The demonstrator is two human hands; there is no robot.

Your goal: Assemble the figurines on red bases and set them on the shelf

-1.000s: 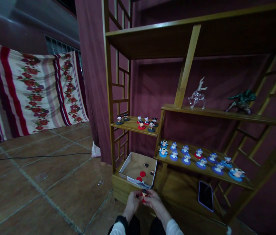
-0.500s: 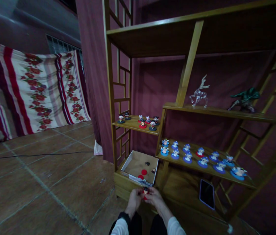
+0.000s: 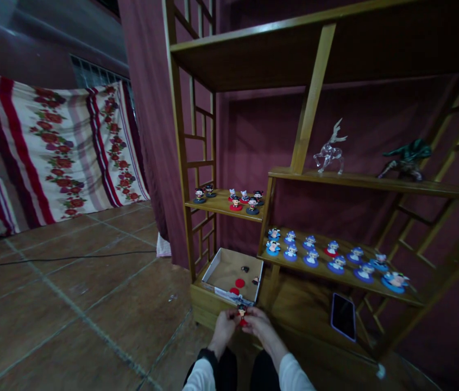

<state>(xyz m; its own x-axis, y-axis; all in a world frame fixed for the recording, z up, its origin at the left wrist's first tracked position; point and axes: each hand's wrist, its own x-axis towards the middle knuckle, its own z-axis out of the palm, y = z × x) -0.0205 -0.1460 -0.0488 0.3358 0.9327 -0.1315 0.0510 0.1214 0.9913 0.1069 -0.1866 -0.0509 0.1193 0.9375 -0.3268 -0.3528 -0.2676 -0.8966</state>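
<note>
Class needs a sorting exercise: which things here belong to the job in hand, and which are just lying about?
Likely the job:
small figure, held by left hand and right hand
open box beyond them
red discs and loose pieces inside
similar figures on the left shelf

Probably just lying about:
phone
clear deer ornament
black cable
</note>
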